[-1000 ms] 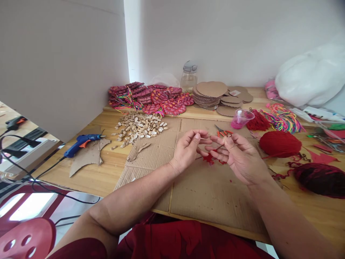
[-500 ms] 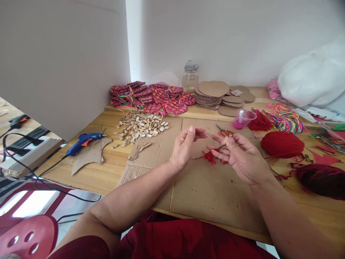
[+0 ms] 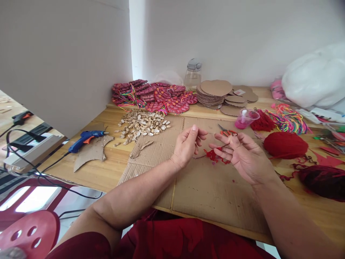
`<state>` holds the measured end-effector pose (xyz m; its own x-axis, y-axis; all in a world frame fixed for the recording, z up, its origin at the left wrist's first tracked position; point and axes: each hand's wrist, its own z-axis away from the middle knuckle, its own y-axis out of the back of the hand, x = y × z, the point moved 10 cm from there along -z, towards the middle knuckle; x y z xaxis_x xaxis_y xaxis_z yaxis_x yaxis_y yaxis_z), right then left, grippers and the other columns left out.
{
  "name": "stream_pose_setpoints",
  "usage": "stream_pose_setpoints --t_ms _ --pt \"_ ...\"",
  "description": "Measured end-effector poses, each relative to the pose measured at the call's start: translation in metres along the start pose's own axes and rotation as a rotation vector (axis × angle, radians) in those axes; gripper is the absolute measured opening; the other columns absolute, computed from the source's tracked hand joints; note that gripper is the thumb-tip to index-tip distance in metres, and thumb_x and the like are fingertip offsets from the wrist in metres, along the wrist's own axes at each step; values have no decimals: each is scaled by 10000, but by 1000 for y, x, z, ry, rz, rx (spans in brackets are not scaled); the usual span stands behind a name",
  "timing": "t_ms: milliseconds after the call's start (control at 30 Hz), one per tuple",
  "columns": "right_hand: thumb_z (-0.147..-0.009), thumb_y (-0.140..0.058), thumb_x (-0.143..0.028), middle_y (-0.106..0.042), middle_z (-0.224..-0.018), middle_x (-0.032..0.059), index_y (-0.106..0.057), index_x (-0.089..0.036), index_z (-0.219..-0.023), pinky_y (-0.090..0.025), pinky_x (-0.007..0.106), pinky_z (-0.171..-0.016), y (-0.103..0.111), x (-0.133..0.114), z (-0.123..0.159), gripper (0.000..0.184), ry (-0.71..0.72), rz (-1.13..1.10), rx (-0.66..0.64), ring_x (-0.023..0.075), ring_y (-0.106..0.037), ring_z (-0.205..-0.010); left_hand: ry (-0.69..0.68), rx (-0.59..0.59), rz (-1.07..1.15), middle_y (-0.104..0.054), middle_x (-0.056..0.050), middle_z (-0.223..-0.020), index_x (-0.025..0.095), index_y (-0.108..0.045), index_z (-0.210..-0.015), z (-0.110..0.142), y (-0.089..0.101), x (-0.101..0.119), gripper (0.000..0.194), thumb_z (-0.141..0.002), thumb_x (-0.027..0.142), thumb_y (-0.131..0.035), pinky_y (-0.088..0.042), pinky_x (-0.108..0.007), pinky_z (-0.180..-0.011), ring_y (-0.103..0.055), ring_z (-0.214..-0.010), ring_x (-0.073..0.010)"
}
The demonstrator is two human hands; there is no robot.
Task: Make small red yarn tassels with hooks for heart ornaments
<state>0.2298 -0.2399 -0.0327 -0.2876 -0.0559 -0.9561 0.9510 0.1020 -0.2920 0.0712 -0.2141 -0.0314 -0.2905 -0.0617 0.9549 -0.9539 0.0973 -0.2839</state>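
My left hand [image 3: 187, 145] is raised over the cardboard mat [image 3: 210, 190], its fingers curled in and thumb up; whatever it may hold is too small to make out. Facing it, my right hand [image 3: 242, 154] pinches a thin dark piece [image 3: 225, 145] between thumb and fingers, with the other fingers spread. Behind those fingers, small red yarn scraps [image 3: 212, 155] lie on the mat. Orange-handled scissors [image 3: 228, 132] rest just beyond my right hand. To its right is a ball of red yarn [image 3: 285, 145], with a dark red yarn skein [image 3: 322, 181] closer to me.
A pile of peanut shells [image 3: 142, 126] and a blue glue gun [image 3: 85, 140] with its cord are on the left. Decorated red pieces [image 3: 161, 97], a bottle [image 3: 193, 75] and stacked cardboard shapes [image 3: 214, 93] line the back. A plastic cup [image 3: 245, 118] holds pink material.
The view has shifted slightly, so everything sits a little farther right. My left fingers have curled in more. My right hand keeps its pinch.
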Motion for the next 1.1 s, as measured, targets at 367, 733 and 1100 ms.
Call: stream_pose_setpoints --t_ms 367,733,1100 --pt "-881 -664 -395 -679 -886 -20 -635 -253 -833 -576 421 -881 -11 7 2 153 19 -7 -95 164 -700 -877 25 -347 216 -646 -141 -1123 127 -616 -1067 19 -41 7 458 -914 542 -499 -570 -343 -806 -647 -1019 -226" --pt "-869 -678 -385 -634 -907 -2 -666 -248 -838 -590 348 -804 -20 10 6 141 45 50 -115 149 -648 -878 90 -400 136 -630 -141 -1118 136 -595 -1153 25 -47 -5 545 -898 603 -476 -563 -398 -826 -660 -943 -227" --pt "-845 -695 -422 -608 -809 -14 -658 -245 -800 -563 322 -720 -22 8 7 186 0 89 -129 133 -622 -750 135 -439 97 -675 -111 -895 115 -611 -1095 22 -49 -18 614 -893 662 -417 -574 -339 -702 -694 -797 -207"
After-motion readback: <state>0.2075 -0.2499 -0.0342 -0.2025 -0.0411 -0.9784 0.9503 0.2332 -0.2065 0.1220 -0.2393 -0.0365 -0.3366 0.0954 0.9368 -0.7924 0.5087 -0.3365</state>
